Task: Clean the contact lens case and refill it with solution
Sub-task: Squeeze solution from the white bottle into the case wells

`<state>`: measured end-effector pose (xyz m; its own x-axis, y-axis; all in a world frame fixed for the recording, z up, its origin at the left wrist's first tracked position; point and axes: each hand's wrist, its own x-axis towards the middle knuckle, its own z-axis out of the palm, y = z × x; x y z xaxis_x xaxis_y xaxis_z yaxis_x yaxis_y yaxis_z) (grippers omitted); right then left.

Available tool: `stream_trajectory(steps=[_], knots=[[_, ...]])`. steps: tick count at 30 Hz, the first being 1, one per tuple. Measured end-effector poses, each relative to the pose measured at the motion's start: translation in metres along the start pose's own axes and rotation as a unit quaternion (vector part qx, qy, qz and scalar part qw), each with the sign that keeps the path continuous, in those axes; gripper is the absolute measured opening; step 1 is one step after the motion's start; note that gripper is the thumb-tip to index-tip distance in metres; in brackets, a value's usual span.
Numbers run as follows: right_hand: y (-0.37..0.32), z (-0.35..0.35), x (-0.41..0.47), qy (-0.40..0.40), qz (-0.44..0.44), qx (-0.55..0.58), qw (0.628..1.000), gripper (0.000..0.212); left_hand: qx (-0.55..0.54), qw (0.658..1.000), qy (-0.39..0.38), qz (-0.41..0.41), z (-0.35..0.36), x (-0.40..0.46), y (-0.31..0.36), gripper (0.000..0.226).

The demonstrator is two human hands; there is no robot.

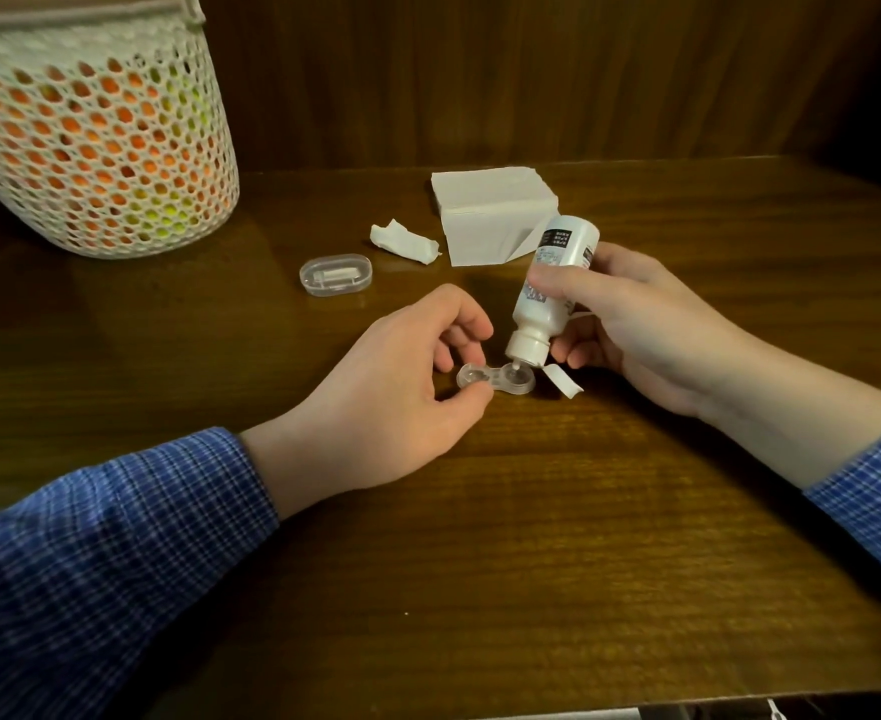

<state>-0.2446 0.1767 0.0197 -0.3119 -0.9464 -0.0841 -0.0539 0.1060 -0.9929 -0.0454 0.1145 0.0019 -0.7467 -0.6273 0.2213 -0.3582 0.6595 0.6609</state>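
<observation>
The left hand (402, 392) pinches one end of the lens case (495, 379). The right hand (630, 324) grips the solution bottle (547, 298), tipped nozzle-down over the case's right well.

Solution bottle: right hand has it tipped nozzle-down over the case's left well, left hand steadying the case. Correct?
Not quite. In the head view the solution bottle in the right hand has its nozzle over the right well of the lens case, not the left. The left hand pinches the case at its left well, as you said.

A dark wooden table (532, 563) stands against a wood-panelled wall (532, 70) in dim, warm light.
</observation>
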Motion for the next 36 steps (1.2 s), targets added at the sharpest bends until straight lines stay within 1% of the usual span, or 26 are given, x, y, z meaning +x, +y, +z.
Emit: stream_trajectory(steps=[11,18,21,25,33,36], knots=[[0.0006,-0.0022,-0.0001,-0.012,-0.003,-0.004,1.0,0.024,-0.004,1.0,0.007,-0.006,-0.0007,0.0006,-0.0019,0.039],[0.0003,-0.0019,-0.001,-0.024,0.003,-0.047,0.999,0.03,-0.006,1.0,0.008,-0.003,-0.0003,0.001,-0.0016,0.039],[0.0011,-0.002,-0.001,-0.02,0.005,-0.044,0.999,0.03,-0.007,1.0,0.006,-0.004,-0.0005,0.0009,-0.0008,0.039],[0.0021,-0.0015,-0.001,-0.016,0.001,-0.043,0.999,0.037,-0.009,1.0,0.004,-0.004,-0.0008,0.0008,0.0,0.039],[0.0031,-0.0019,-0.0015,-0.019,-0.01,-0.028,0.999,0.026,-0.01,1.0,0.005,-0.011,-0.0007,0.0009,0.0009,0.039],[0.003,-0.002,-0.0018,-0.02,-0.011,-0.025,0.999,0.028,-0.011,1.0,0.005,-0.011,-0.0009,0.0007,0.0015,0.039]])
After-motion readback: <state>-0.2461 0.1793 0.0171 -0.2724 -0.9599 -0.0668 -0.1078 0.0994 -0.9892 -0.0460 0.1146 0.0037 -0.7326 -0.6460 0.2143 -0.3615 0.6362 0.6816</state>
